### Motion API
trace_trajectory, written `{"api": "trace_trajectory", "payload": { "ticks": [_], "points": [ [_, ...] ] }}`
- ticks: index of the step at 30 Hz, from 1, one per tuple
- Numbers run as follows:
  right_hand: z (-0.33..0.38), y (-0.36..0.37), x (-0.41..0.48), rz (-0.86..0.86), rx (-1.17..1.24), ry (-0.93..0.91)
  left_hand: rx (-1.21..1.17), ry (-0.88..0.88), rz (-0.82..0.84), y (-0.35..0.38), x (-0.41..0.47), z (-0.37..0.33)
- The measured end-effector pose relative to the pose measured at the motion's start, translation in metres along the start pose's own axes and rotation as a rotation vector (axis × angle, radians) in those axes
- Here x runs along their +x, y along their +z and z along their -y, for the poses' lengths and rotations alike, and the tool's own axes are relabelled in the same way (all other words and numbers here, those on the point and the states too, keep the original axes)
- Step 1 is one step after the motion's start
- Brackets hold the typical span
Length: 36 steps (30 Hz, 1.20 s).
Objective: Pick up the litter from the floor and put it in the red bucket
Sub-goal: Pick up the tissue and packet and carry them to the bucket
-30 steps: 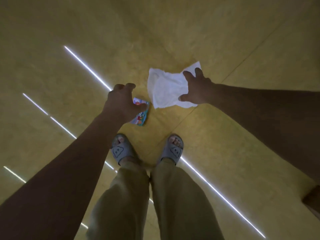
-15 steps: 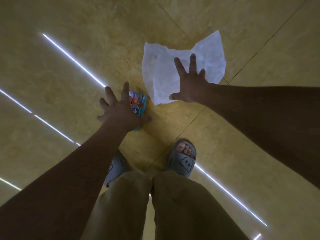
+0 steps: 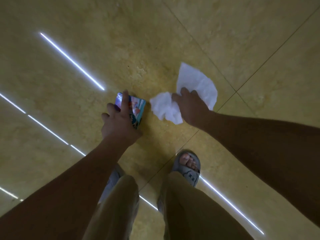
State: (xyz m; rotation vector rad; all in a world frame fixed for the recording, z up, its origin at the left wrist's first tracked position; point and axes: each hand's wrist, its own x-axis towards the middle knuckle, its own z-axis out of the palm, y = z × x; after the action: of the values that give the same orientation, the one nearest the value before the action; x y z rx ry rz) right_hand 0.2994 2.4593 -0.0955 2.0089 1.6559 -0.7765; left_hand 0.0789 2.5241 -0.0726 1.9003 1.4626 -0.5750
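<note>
A small colourful carton point(image 3: 136, 110) lies on the yellow tiled floor just ahead of my feet. My left hand point(image 3: 119, 123) lies over it, index finger stretched along its top and the other fingers curled at its left side. To its right is a white crumpled paper point(image 3: 197, 84), partly flat and partly bunched up. My right hand point(image 3: 192, 106) is closed on the paper's middle, gathering it. The red bucket is not in view.
My two feet in grey slippers point(image 3: 188, 168) stand right below the litter, with my olive trouser legs point(image 3: 190, 208) under the camera. Bright strip-light reflections point(image 3: 72, 62) streak the glossy floor. Dark tile joints point(image 3: 235, 91) cross at the right.
Both hands came down from spread fingers onto the litter. The right hand closed and bunched the white paper; the left settled onto the carton.
</note>
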Motion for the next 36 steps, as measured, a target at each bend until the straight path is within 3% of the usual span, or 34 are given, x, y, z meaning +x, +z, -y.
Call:
{"api": "trace_trajectory", "payload": {
  "ticks": [9, 18, 22, 27, 36],
  "points": [
    [0.006, -0.113, -0.069, -0.018, 0.042, -0.045, -0.08, 0.025, -0.051, -0.114, -0.062, -0.025],
    [0.025, -0.269, -0.113, -0.157, -0.007, -0.093, -0.157, 0.133, -0.206, -0.237, -0.118, -0.07],
    [0.033, -0.316, -0.135, -0.225, 0.097, -0.074, -0.179, 0.19, -0.221, -0.291, -0.151, -0.081],
    [0.041, -0.381, -0.184, -0.316, 0.121, -0.189, -0.151, 0.207, -0.258, -0.357, -0.203, -0.084],
    [0.074, -0.498, -0.264, -0.281, 0.216, -0.158, -0.177, 0.161, -0.339, -0.466, -0.314, -0.072]
  ]
}}
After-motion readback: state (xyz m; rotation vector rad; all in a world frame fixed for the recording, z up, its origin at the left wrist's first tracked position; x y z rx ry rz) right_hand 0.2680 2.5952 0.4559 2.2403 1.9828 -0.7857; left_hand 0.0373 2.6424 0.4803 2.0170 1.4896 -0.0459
